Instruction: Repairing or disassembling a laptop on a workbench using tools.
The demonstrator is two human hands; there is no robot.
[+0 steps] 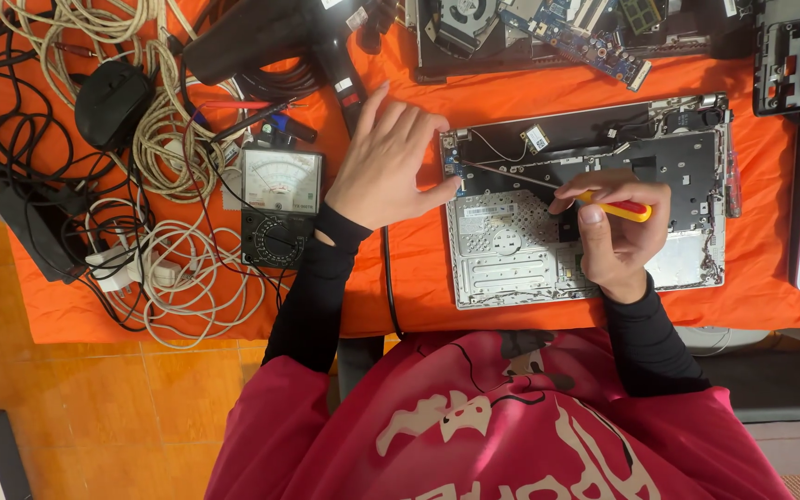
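While the left hand (383,167) is lying flat, fingers apart, bracing the opened laptop base (585,204) at 9 o'clock, right hand (615,231) fingers are clamping the screwdriver (557,188); base looks light, fragile — grip edges only.

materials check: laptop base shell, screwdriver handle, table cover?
Laptop base shell: looks like silver plastic or light metal, matte; ribbed moulding suggests plastic. Screwdriver handle in the right hand: glossy yellow and red, likely plastic. Table cover: orange cloth, matte, with creases.

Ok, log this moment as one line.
left hand: braces laptop shell edge | right hand: grips screwdriver, tip at shell's upper left | meter: left of hands | cloth: orange
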